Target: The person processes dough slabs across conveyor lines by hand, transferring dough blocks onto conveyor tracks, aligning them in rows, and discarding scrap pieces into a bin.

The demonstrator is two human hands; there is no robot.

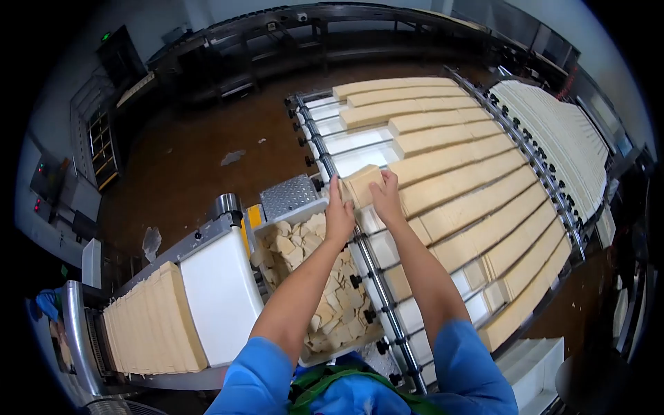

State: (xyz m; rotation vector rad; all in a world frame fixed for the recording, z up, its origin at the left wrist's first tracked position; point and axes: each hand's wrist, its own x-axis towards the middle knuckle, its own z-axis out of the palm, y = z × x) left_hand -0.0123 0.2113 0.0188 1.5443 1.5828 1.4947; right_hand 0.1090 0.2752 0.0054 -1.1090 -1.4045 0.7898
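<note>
Between my two hands is a short stack of pale, flat sheets (362,185), above the near rail of the lane table. My left hand (339,213) presses on the stack's left side with its fingers pointing up. On the right side, my right hand (386,196) grips the stack with bent fingers. Long rows of the same pale sheets (470,155) lie in lanes split by thin bars. Below my left forearm a white bin (259,238) holds many broken pieces (339,297).
A white belt (218,297) at the left carries a block of stacked sheets (155,325). A metal rail (377,266) with black knobs edges the lanes. A patterned metal plate (287,196) sits beyond the bin. Part of another person (52,308) shows at the far left.
</note>
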